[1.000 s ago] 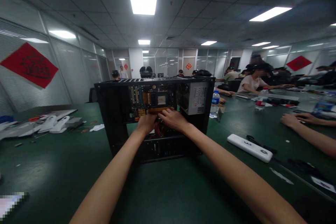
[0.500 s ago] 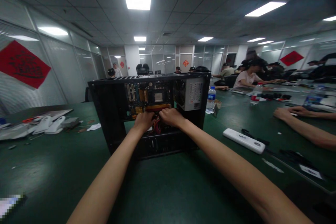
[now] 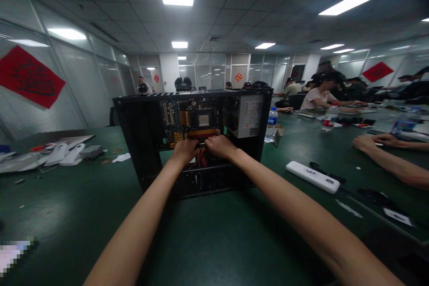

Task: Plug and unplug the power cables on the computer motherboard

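Before me a black computer case [image 3: 214, 183] stands on the table with its side open. Inside it are a motherboard [image 3: 192, 118] and, at the upper right, a silver power supply [image 3: 248, 118]. My left hand [image 3: 184, 151] and my right hand [image 3: 221, 146] reach in at the motherboard's lower edge, close to the orange memory slots [image 3: 203, 134]. Both have curled, closed fingers with the tips turned towards each other; whatever they pinch is hidden. Red and dark cables [image 3: 203, 157] hang between and below them.
Plastic pieces [image 3: 67, 154] and paper lie on the left of the green table [image 3: 208, 237]. To the right are a water bottle [image 3: 272, 123], a white numbered power bank-like device [image 3: 312, 177] and black cables. Another person's forearms [image 3: 385, 156] rest at the right edge.
My hands stay at the same spot on the motherboard's lower edge, with only slight finger movement. The whole view has shifted a little.
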`<state>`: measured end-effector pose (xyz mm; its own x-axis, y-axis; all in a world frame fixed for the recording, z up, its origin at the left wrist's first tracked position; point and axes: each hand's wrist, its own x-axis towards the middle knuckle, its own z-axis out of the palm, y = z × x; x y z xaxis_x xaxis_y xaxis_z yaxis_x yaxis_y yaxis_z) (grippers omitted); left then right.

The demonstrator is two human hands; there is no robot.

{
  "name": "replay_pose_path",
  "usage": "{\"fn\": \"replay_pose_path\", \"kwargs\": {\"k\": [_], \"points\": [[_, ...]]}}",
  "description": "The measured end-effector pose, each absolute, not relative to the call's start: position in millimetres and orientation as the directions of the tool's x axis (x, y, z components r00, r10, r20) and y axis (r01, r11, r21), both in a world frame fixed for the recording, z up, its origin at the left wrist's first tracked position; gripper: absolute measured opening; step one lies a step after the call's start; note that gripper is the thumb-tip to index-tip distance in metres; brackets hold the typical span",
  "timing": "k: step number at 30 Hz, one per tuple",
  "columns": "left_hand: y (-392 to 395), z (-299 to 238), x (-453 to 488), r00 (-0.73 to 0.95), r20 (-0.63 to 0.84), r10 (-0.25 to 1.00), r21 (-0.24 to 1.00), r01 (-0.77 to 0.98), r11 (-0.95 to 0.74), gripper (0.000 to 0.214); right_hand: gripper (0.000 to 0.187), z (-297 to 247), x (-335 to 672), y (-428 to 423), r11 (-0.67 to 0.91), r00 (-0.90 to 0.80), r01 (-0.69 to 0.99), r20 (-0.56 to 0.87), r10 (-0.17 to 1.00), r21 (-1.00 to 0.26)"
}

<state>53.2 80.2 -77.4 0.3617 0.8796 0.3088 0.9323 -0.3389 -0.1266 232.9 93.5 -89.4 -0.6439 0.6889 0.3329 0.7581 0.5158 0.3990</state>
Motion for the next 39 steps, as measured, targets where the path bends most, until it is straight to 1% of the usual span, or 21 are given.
{"fn": "replay_pose_path", "kwargs": {"k": [10,15,19,25,31,35,39], "points": [[84.0,-77.7,55.6,0.353,0.310,0.883,-0.113,0.936,-0.334,0.030,0.029,-87.3,228.9,96.2,0.504,-0.632,0.764,0.310,0.710,0.404],[87.4,-78.1,58.2,0.353,0.323,0.878,-0.104,0.935,-0.338,0.030,0.028,-86.3,230.1,98.5,0.514,-0.627,0.767,0.284,0.725,0.383],[88.6,-80.4,57.2,0.352,0.335,0.874,-0.092,0.935,-0.342,0.031,0.030,-87.5,231.0,100.1,0.511,-0.613,0.783,0.297,0.732,0.356],[86.4,-78.7,57.1,0.336,0.333,0.881,-0.091,0.942,-0.324,0.031,0.028,-86.8,230.1,99.4,0.496,-0.556,0.830,0.307,0.772,0.256],[83.9,-76.5,59.6,0.322,0.339,0.884,-0.100,0.947,-0.307,0.036,0.023,-90.3,233.6,100.2,0.541,-0.552,0.830,0.345,0.759,0.136],[82.9,-75.5,60.2,0.310,0.341,0.887,-0.105,0.951,-0.292,0.036,0.024,-95.4,238.6,100.6,0.560,-0.536,0.827,0.382,0.753,0.055],[81.6,-74.1,61.3,0.280,0.341,0.897,-0.090,0.960,-0.266,0.037,0.027,-95.9,240.0,99.7,0.536,-0.485,0.844,0.386,0.785,-0.029]]}}
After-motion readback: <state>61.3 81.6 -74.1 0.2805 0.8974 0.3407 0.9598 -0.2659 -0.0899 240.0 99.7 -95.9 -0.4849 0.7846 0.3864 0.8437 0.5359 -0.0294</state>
